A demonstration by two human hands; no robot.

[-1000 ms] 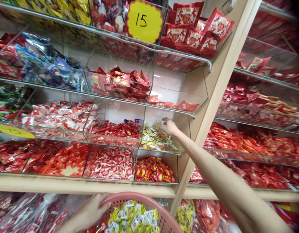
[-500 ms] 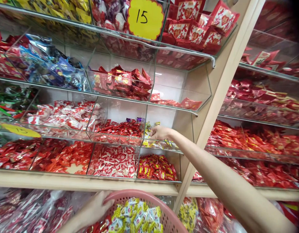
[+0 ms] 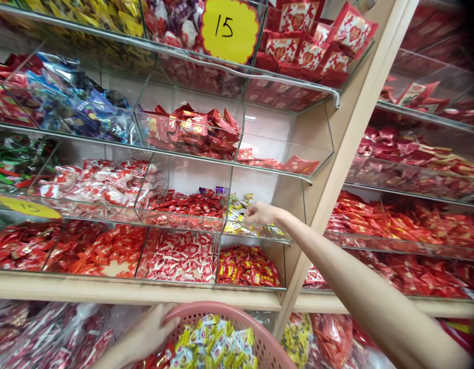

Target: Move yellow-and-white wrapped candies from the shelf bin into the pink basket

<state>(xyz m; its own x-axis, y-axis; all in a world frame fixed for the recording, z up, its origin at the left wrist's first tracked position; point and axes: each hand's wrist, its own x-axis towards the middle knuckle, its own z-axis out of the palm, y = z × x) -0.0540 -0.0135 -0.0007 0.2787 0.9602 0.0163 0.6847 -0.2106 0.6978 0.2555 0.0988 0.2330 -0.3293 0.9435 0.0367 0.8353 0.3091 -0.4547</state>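
My right hand (image 3: pixel 262 212) reaches into a clear shelf bin (image 3: pixel 260 237) of yellow and white wrapped candies (image 3: pixel 237 218), its fingers curled down onto them; what they grip is hidden. My left hand (image 3: pixel 150 330) holds the rim of a pink plastic basket (image 3: pixel 260 341) at the bottom of the view. The basket carries a heap of the same yellow and white candies (image 3: pixel 210 343).
Clear bins of red, white, blue and green wrapped sweets fill the shelves. A yellow price tag (image 3: pixel 229 31) reads 15; another yellow tag (image 3: pixel 27 207) sits at the left. A slanted wooden post (image 3: pixel 337 154) divides this shelf unit from one at the right.
My right hand has moved from the back right of the candy bin to the left and down onto the candies, fingers closing. The basket and left hand stay about where they were.
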